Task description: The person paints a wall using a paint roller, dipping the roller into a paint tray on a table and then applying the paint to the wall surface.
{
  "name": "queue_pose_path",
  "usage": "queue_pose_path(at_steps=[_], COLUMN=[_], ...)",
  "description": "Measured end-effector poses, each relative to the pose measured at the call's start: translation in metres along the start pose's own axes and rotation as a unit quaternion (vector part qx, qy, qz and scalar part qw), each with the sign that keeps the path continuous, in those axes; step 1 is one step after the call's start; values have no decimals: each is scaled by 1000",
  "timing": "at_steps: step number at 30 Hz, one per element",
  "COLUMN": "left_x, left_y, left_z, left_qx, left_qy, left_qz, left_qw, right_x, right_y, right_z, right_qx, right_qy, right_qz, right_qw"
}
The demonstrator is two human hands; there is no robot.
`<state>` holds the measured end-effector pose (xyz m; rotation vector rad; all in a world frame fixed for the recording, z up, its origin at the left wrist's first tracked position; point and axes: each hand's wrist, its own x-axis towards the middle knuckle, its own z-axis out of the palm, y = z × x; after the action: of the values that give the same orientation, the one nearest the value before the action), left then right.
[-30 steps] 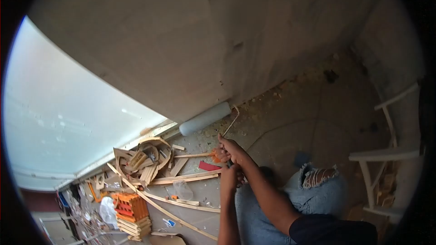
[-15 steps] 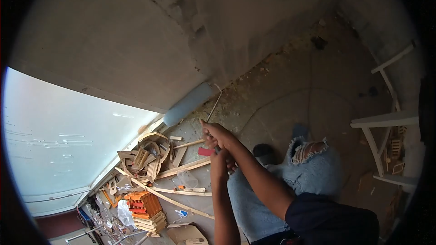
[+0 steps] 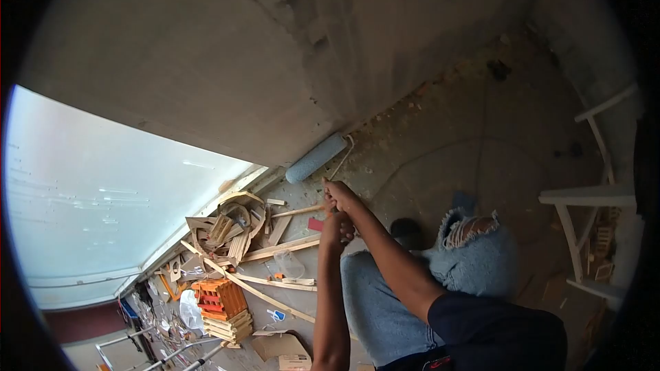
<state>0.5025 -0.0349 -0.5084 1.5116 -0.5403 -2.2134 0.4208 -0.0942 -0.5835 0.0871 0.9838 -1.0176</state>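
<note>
A paint roller (image 3: 317,158) with a light blue, fluffy sleeve lies along the bottom edge of the grey wall (image 3: 227,75). Its thin wire frame bends from the right end of the sleeve back toward me. My right hand (image 3: 339,197) is closed around the handle, farther forward. Just behind it, my left hand (image 3: 337,228) also grips the handle, most of which is hidden by my fingers. Both forearms reach forward over my jeans (image 3: 385,302).
Wood scraps in a torn carton (image 3: 230,227) and long wooden strips (image 3: 275,253) lie left of my hands. Orange wooden pieces (image 3: 218,297) are stacked lower down, near flattened cardboard (image 3: 285,347). A white wooden frame (image 3: 588,196) stands right; a bright window panel (image 3: 117,192) is left.
The roller has moved right along the wall's bottom edge, away from the window corner, and looks sharper. Both hands went with it, still on the handle. The whole view has shifted a little.
</note>
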Motion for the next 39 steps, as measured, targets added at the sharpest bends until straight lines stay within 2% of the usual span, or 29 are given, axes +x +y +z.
queue_pose_path(at_steps=[1, 3, 5, 6, 7, 9, 12, 15, 16, 18, 19, 20, 22, 23, 24, 25, 27, 28, 30, 32, 33, 36, 39], left_x=[5, -37, -21, -5, 19, 29, 5, 4, 7, 31, 33, 23, 28, 26, 25, 31, 44, 41, 27, -8, -28, -71, -98], left_y=[-2, 13, 3, -7, -11, -21, -7, 9, 11, 4, 11, -1, -18, -26, -34, -24, 3, 1, -5, -14, -13, -19, -29], left_z=[5, 35, 17, 1, -10, -12, 20, 12, 9, 0, 1, 12, 27, 25, 22, 13, 2, 12, 19, 28, 34, 54, 76], left_qx=[10, 62, 89, 54, 18, -2, 24, 45, 66, 109, 133, 115, 109, 94, 78, 48, -4, -5, -39, -87, -63, 22, 99], left_qy=[1, 45, 25, 0, -26, -2, 26, 12, 11, -16, -43, 25, 98, 99, 100, 62, -19, 7, -3, 3, 6, 2, -3], left_qz=[23, 31, 28, 14, 9, 3, 32, 82, 72, 62, 66, 170, 313, 292, 272, 176, -3, 24, 46, 48, 52, 82, 114], left_qw=[1000, 997, 995, 998, 999, 1000, 999, 996, 995, 992, 988, 978, 938, 947, 954, 981, 1000, 1000, 998, 995, 997, 996, 989], right_x=[2, -30, -36, -20, 2, 34, 3, 10, 22, 78, 63, 25, -4, -10, 1, 16, 38, 37, 20, -14, -33, -104, -167], right_y=[-8, -25, -22, -17, -14, -6, -28, -34, -35, -17, -20, -40, -54, -49, -50, -41, -37, -43, -42, -36, -38, -49, -56], right_z=[-3, 11, 15, 9, -3, -30, -29, -20, -20, -69, -43, -37, -12, -15, -17, -27, -32, -30, -39, -33, -24, -6, 7], right_qx=[-32, -28, -16, 5, 4, 1, 51, 120, 155, 29, -36, -9, 7, 25, 4, 26, 65, 81, 126, 34, -14, -10, -59], right_qy=[10, -23, -33, 5, -1, -11, -121, -196, -125, -78, -60, -121, -211, -251, -172, -137, -82, -91, -99, -108, -113, -156, -48], right_qz=[-31, 2, 27, 38, 43, 62, 143, 219, 240, 149, 93, 133, 175, 197, 179, 203, 236, 248, 277, 194, 147, 109, 17], right_qw=[999, 999, 999, 999, 999, 998, 981, 948, 950, 985, 993, 984, 962, 947, 969, 969, 966, 961, 947, 975, 983, 982, 997])
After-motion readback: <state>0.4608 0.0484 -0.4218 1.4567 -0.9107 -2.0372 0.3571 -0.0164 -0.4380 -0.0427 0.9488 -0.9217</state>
